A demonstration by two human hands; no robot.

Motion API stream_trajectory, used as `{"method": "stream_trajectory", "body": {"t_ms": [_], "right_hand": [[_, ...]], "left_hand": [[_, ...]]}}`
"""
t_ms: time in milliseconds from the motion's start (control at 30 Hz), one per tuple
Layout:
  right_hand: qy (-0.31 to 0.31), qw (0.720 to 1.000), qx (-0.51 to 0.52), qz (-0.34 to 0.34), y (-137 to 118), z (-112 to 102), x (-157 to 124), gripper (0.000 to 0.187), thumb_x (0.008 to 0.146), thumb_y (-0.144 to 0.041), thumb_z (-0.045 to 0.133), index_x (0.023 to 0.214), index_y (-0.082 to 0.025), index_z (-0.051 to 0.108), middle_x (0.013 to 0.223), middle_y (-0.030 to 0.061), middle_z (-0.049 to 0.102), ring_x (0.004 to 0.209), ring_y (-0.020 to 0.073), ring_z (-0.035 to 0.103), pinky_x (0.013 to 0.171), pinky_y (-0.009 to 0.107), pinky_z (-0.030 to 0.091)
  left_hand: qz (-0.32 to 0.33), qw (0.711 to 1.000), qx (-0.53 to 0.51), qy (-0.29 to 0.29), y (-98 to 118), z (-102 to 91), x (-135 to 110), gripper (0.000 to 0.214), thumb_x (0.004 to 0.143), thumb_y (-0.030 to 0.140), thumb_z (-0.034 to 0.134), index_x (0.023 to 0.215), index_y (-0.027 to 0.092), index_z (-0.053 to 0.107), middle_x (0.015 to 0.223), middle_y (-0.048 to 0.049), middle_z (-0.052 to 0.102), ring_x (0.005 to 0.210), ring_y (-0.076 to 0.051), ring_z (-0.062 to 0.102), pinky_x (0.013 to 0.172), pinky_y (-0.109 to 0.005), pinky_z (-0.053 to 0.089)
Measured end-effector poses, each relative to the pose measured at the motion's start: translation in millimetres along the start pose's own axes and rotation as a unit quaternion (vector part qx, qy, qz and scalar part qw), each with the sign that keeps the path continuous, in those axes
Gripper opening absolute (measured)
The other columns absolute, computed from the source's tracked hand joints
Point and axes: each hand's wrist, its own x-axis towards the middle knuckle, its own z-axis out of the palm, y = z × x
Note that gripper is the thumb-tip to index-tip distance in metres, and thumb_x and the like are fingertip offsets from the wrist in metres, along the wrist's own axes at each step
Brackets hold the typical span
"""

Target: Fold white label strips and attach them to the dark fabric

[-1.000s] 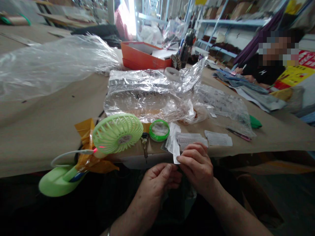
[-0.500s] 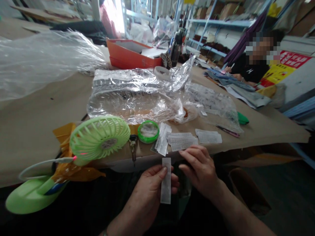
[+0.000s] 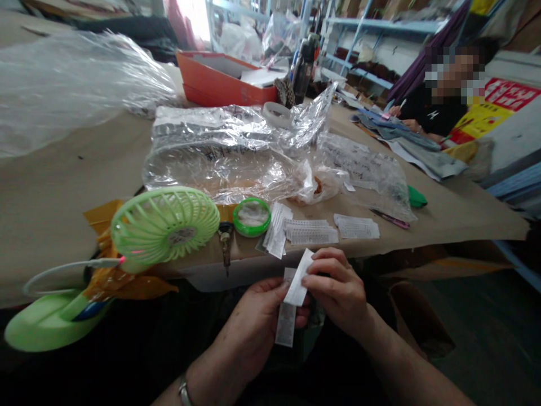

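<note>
1. Our left hand [image 3: 256, 321] is curled nearly closed. Its thumb and forefinger pinch the top of a narrow white paper strip [image 3: 286, 330], which hangs below the table edge, down and right of the pale green plastic desk fan [image 3: 164, 225].
2. Our right hand [image 3: 338, 290] is mostly closed too, with its fingertips pressed together on a tilted white paper slip [image 3: 299, 279]. The slip crosses in front of the strip's upper end.
3. Right of the fan, fanned stacks of small white printed labels [image 3: 310, 231] lie on the brown paper-covered table [image 3: 63, 225], just beyond our hands.
4. The print on strip, slip and labels is too small to read. The right thumb is mostly hidden behind the slip, and both forearms are cut off at the bottom edge.
</note>
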Motion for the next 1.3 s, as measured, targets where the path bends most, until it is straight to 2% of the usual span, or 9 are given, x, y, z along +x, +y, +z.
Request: {"method": "stream_trajectory", "body": {"t_ms": [133,433,567,633,733,833,967,1133,1300], "right_hand": [[-0.073,0.993,0.062,-0.067,-19,7,-8,0.011,0.085,-0.017,0.060,0.083,-0.024,0.067,0.080,-0.0003,0.068,0.091,0.0171,0.057,0.088,0.037,0.046],[-0.142,0.983,0.066,-0.091,-22,4,-11,0.010,0.087,-0.018,0.058,0.084,-0.023,0.066,0.082,-0.0034,0.070,0.098,0.0149,0.058,0.100,0.039,0.037],[-0.126,0.985,0.063,-0.098,-25,1,-8,0.006,0.086,-0.018,0.060,0.089,-0.021,0.065,0.081,-0.0015,0.070,0.095,0.0163,0.059,0.097,0.038,0.042],[-0.105,0.989,0.049,-0.089,-18,-5,-7,0.015,0.085,-0.017,0.060,0.100,-0.019,0.062,0.086,0.0013,0.070,0.095,0.0181,0.058,0.092,0.038,0.045],[-0.046,0.997,-0.052,-0.013,8,-21,-9,0.031,0.087,-0.019,0.056,0.118,-0.016,0.054,0.101,0.0088,0.065,0.106,0.0234,0.053,0.092,0.042,0.047],[-0.019,0.971,-0.225,0.081,37,-38,-14,0.046,0.087,-0.031,0.056,0.127,-0.011,0.049,0.115,0.0171,0.057,0.114,0.0309,0.047,0.096,0.050,0.041],[-0.090,0.930,-0.335,0.124,52,-44,-24,0.038,0.087,-0.027,0.056,0.122,-0.014,0.056,0.117,0.0140,0.059,0.114,0.0323,0.047,0.094,0.049,0.040],[-0.053,0.950,-0.297,0.084,62,-50,-30,0.023,0.088,-0.017,0.053,0.108,-0.018,0.064,0.103,0.0079,0.067,0.101,0.0249,0.055,0.090,0.043,0.042],[0.045,0.979,-0.187,0.062,59,-57,-20,0.020,0.086,-0.012,0.056,0.099,-0.022,0.067,0.093,0.0052,0.068,0.090,0.0204,0.061,0.085,0.040,0.047]], "left_hand": [[0.018,0.997,-0.046,-0.053,-1,1.9,-1,0.016,0.070,0.023,0.072,0.078,0.009,0.070,0.061,-0.0038,0.067,0.051,-0.010,0.059,0.052,-0.019,0.046],[0.033,0.991,-0.092,-0.089,-12,-5.2,4,0.014,0.072,0.021,0.071,0.079,0.009,0.072,0.065,-0.0042,0.068,0.057,-0.008,0.058,0.051,-0.015,0.040],[0.025,0.996,-0.058,-0.067,-11,-3.9,3,0.017,0.068,0.022,0.074,0.079,0.009,0.071,0.063,-0.0045,0.068,0.057,-0.011,0.061,0.053,-0.018,0.045],[0.009,0.998,-0.040,-0.038,-11,-5.3,3,0.018,0.068,0.025,0.075,0.079,0.010,0.070,0.062,-0.0041,0.068,0.053,-0.012,0.061,0.053,-0.021,0.047],[-0.010,1.000,-0.016,0.002,-12,-10.2,4,0.021,0.069,0.027,0.075,0.080,0.011,0.068,0.068,-0.0078,0.073,0.057,-0.016,0.065,0.056,-0.026,0.052],[-0.009,1.000,-0.007,0.018,-15,-14.6,7,0.021,0.068,0.026,0.076,0.080,0.010,0.067,0.069,-0.0089,0.074,0.060,-0.017,0.067,0.056,-0.027,0.053],[-0.021,0.999,-0.012,0.030,-20,-16.2,8,0.019,0.068,0.023,0.076,0.079,0.010,0.066,0.066,-0.0081,0.073,0.058,-0.017,0.067,0.054,-0.026,0.054],[-0.019,0.999,-0.004,0.038,-19,-17.2,7,0.020,0.068,0.023,0.076,0.080,0.010,0.067,0.066,-0.0079,0.074,0.057,-0.017,0.067,0.053,-0.026,0.054],[-0.015,0.999,-0.007,0.034,-19,-18.7,6,0.020,0.068,0.024,0.076,0.079,0.011,0.067,0.067,-0.0083,0.074,0.057,-0.017,0.067,0.054,-0.026,0.054]]}}
